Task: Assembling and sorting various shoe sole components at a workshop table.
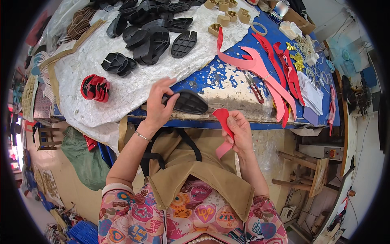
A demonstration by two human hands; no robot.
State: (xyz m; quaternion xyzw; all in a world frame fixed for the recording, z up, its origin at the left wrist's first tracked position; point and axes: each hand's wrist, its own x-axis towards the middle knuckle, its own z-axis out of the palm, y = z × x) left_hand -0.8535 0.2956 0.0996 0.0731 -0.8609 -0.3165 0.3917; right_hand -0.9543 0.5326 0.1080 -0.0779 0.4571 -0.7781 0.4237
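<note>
My left hand [159, 99], slightly blurred, grips the left end of a black shoe sole [190, 102] by the table's front edge. Its thumb lies across the sole and the other fingers rise behind. Pinched in my right hand [240, 132] is a curved red strip [222, 118], whose pink underside hangs below the fingers. The strip and the sole are apart, with a small gap between them. To the right, several long pink strips [260, 65] and red strips [284, 65] lie on the worn blue tabletop, beside red-handled snips [256, 90].
Black soles [152, 44] pile up on a white sheet [81, 51] at the back. A bundle of red-and-black pieces [95, 88] stands at left. Tan blocks [223, 18], a tape roll [259, 28] and white paper [310, 91] lie farther off. A wooden stool [308, 173] stands below right.
</note>
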